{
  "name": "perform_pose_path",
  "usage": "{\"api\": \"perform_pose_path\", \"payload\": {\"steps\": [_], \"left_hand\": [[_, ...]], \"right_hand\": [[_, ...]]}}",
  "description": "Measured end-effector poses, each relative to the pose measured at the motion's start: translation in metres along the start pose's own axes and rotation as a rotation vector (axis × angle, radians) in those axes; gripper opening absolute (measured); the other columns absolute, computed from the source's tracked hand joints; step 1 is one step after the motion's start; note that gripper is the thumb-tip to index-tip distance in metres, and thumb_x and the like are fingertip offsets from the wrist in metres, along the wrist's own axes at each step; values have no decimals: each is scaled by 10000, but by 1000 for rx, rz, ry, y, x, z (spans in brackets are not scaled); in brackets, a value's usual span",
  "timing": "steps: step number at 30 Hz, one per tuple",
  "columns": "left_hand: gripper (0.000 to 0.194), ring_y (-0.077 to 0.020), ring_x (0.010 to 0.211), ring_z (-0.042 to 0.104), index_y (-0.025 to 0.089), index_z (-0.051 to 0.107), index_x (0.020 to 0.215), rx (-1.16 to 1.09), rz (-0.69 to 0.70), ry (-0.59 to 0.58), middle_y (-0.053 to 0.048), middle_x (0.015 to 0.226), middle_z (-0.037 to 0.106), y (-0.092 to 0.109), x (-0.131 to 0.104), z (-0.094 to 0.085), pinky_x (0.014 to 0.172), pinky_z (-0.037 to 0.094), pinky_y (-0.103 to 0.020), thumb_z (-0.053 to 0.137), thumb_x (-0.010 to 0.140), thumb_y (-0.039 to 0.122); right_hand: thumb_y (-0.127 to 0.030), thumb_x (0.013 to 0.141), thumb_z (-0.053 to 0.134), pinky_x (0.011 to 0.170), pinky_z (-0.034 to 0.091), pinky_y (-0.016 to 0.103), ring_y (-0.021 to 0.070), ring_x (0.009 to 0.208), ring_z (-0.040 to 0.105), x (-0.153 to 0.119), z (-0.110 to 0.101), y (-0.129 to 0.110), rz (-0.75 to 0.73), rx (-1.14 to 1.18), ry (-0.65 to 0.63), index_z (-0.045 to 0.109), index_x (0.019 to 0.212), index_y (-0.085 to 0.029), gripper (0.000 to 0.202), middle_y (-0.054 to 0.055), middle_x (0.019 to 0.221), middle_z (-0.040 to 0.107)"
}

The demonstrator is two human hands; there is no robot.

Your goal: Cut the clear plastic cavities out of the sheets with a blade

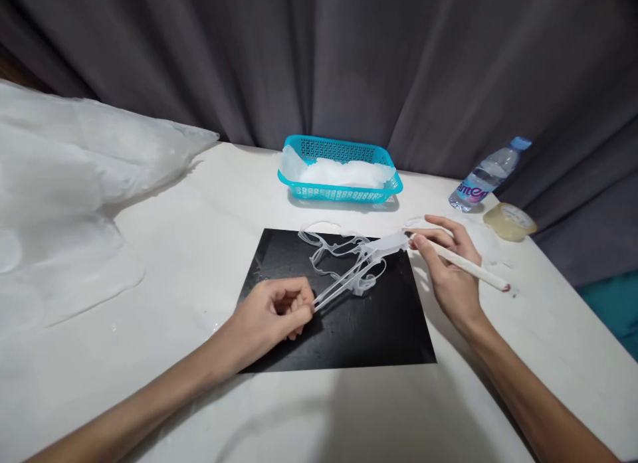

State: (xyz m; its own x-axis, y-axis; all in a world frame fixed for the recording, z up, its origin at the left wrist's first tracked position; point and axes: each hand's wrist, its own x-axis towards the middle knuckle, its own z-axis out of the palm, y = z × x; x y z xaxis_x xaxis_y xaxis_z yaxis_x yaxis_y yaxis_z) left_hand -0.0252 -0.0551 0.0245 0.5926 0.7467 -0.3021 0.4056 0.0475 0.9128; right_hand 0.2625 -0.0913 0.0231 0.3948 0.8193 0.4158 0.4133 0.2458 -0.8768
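Over the black mat point(279, 343), my left hand point(279, 307) is closed in a pinch on the ends of thin, translucent white strips point(343, 281). They stretch up and right, drawn taut, to a wider piece of the same translucent material point(386, 244). My right hand point(453, 264) is closed around a slim white pen-shaped tool point(473, 269) with a reddish end; its working tip is hidden. Those fingers also meet the far end of the wider piece, though I cannot tell how firmly. Loose curled strips point(319, 257) hang or lie over the mat's upper part.
A turquoise basket point(339, 195) holding white translucent pieces stands behind the mat. At the back right are a tilted-looking water bottle point(483, 177) and a yellowish round item point(511, 222). Large white plastic bags point(60, 204) fill the left side. A grey curtain point(349, 64) borders the white table point(189, 250).
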Motion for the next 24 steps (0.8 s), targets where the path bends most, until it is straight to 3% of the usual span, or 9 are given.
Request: {"api": "perform_pose_path", "payload": {"steps": [2, 4, 7, 9, 10, 13, 17, 22, 24], "left_hand": [[212, -119, 561, 476, 202, 469, 667, 110, 50, 55, 53, 591, 476, 3, -1, -1, 559, 371, -240, 575, 840, 266], [244, -124, 584, 453, 208, 487, 723, 264, 165, 235, 51, 637, 483, 7, -4, -1, 579, 370, -251, 624, 881, 333], [319, -192, 819, 569, 222, 563, 1003, 447, 422, 456, -16, 918, 617, 14, -7, 0, 761, 477, -304, 765, 851, 418], [382, -250, 1055, 597, 233, 574, 1189, 518, 532, 331, -75, 1148, 653, 17, -8, 1, 930, 479, -359, 758, 895, 394], [303, -256, 1100, 602, 238, 593, 1207, 536, 546, 228, -77, 1181, 667, 17, -7, 2, 976, 462, -373, 701, 954, 366], [164, -215, 1005, 648, 228, 667, 1085, 486, 471, 45, -36, 1064, 714, 13, -5, 3, 960, 446, -341, 532, 1067, 320], [247, -183, 911, 649, 221, 659, 1047, 304, 299, 57, -8, 1009, 705, 10, -3, 3, 835, 463, -285, 520, 1070, 423], [280, -166, 795, 584, 231, 547, 1031, 311, 192, 80, 20, 886, 636, 10, -5, 2, 738, 421, -291, 444, 1081, 486], [269, -157, 736, 548, 238, 503, 1039, 317, 155, 91, 35, 822, 599, 10, -6, 3, 698, 405, -286, 423, 1083, 490]], "right_hand": [[-293, 959, 705, 906, 618, 364, 202, 973, 759, -9, 5, -5, 20, 45, -150, 587, 1279, -219, 349, 66, 1048, 791], [-275, 981, 674, 935, 606, 352, 197, 1029, 755, -23, 11, -14, 22, 75, -370, 571, 1321, -238, 357, 63, 1084, 791], [-228, 990, 659, 942, 597, 314, 166, 1027, 747, -41, 17, -32, 0, 69, -631, 555, 1365, -294, 395, 27, 1133, 789], [-205, 981, 670, 916, 599, 289, 146, 974, 736, -47, 17, -43, -20, 48, -731, 565, 1368, -317, 416, 6, 1142, 784], [-197, 979, 670, 902, 600, 282, 141, 947, 729, -48, 17, -47, -38, 42, -753, 594, 1335, -314, 382, 3, 1131, 779], [-187, 980, 659, 877, 599, 290, 157, 942, 714, -42, 13, -49, -131, 45, -677, 685, 1110, -266, 155, 21, 1065, 740], [-200, 1007, 613, 838, 605, 332, 190, 957, 687, -27, 1, -25, -265, -188, -475, 676, 1065, -239, 94, 62, 1090, 645], [-67, 1023, 409, 921, 602, 442, 254, 1138, 634, -18, -13, 3, -411, -563, -747, 589, 1273, -217, 343, 128, 1274, 587], [-42, 1013, 400, 908, 593, 475, 281, 1143, 616, -21, -10, 0, -465, -632, -730, 594, 1278, -209, 368, 135, 1257, 625]]}}
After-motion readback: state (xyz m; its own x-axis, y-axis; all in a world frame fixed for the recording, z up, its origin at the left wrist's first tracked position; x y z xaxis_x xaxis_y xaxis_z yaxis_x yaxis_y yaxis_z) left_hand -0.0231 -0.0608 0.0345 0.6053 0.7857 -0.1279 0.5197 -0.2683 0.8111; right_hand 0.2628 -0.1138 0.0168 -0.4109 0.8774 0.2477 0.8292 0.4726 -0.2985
